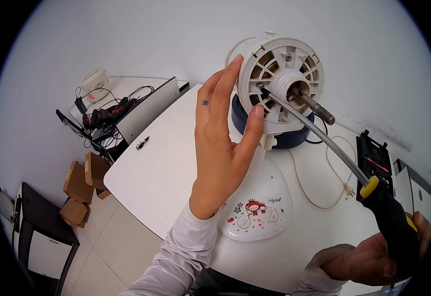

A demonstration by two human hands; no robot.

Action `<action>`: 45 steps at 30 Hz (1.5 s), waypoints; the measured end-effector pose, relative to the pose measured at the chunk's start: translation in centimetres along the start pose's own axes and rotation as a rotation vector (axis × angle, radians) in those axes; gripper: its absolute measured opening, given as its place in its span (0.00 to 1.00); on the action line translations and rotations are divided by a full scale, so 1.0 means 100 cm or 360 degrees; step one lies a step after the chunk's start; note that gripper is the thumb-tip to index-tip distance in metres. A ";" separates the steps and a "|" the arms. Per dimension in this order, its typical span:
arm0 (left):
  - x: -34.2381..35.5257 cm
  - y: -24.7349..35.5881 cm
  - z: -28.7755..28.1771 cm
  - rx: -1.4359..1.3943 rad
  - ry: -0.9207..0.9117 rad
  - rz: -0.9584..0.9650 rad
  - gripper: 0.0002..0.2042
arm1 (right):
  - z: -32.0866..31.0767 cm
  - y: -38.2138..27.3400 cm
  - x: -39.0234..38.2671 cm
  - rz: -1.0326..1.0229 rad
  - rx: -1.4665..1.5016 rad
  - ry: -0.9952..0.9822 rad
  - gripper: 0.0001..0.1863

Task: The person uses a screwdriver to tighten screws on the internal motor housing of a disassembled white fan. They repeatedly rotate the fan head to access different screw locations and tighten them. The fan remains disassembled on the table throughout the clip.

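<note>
A white fan motor housing [247, 74] with a slotted round front stands at the far side of the table, a threaded metal shaft [316, 106] sticking out of its centre. My left hand [220, 133] grips its left side, fingers along the rim and thumb on the front. In my right hand [368, 259], at the lower right, is a long screwdriver [324, 138] with a black and yellow handle. Its tip meets a screw hole on the left of the housing's front. Below the housing lies a white plastic fan base cover [255, 229] with a red cartoon print and dial markings.
A dark blue round object [289, 139] sits under the housing. A pale power cord [302, 190] curls on the white table [161, 172]. A black tool case [373, 158] lies at right, a small black cable [143, 143] at left. Cardboard boxes [77, 190] stand on the floor.
</note>
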State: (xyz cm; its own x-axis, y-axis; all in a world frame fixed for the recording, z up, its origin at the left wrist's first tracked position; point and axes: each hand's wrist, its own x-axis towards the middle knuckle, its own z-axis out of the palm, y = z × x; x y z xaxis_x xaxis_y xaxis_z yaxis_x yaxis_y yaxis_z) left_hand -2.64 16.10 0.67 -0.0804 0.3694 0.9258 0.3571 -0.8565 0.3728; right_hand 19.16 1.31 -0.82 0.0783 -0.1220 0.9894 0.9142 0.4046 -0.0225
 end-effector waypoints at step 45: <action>-0.018 -0.033 0.035 -0.0275 -0.0027 -0.0101 0.41 | 0.028 0.011 0.027 0.1170 0.0877 0.0149 0.18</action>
State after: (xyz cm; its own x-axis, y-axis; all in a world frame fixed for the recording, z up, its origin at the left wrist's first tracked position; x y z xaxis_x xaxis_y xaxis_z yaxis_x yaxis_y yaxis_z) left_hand -0.46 19.53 -2.42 -0.0812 0.4295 0.8994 0.1864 -0.8799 0.4370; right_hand 19.24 3.97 2.18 0.6183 0.2733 0.7368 0.3052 0.7805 -0.5456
